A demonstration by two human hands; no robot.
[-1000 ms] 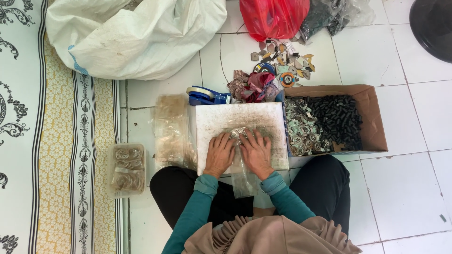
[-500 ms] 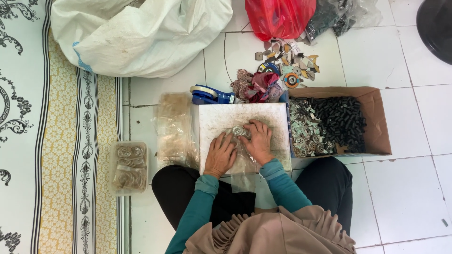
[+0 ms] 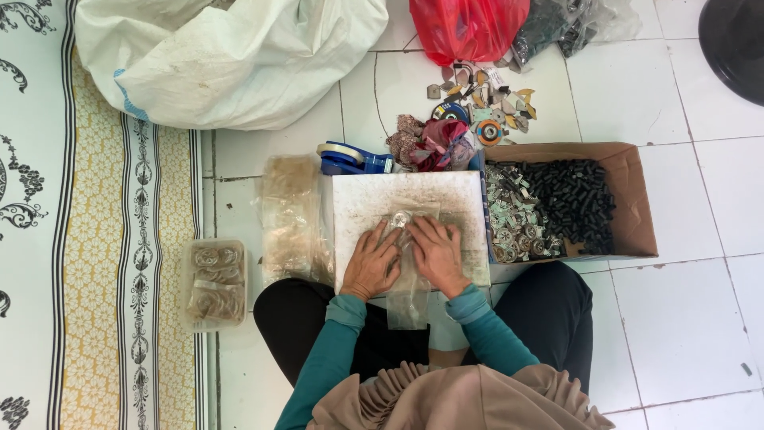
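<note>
A white board (image 3: pixel 406 195) lies across my lap as a work surface. On it rests a clear plastic bag (image 3: pixel 407 295) with a small round metal part (image 3: pixel 396 219) inside near its far end. My left hand (image 3: pixel 370 263) presses flat on the bag's left side. My right hand (image 3: pixel 438 255) presses on its right side, fingers spread toward the round part. Both hands touch the bag; neither lifts it.
An open cardboard box (image 3: pixel 633 199) at right holds black cylindrical pieces and small round parts. A blue tape dispenser (image 3: pixel 350 159) and crumpled cloth (image 3: pixel 430 143) lie beyond the board. Clear bags (image 3: pixel 290 211) and a filled plastic tub (image 3: pixel 213 283) are at left. A white sack (image 3: pixel 231 56) and red bag (image 3: pixel 465 28) lie farther off.
Both hands shifted slightly on the bag, smoothing it; the right hand moved back toward me from the round part. The camera view drifted a little.
</note>
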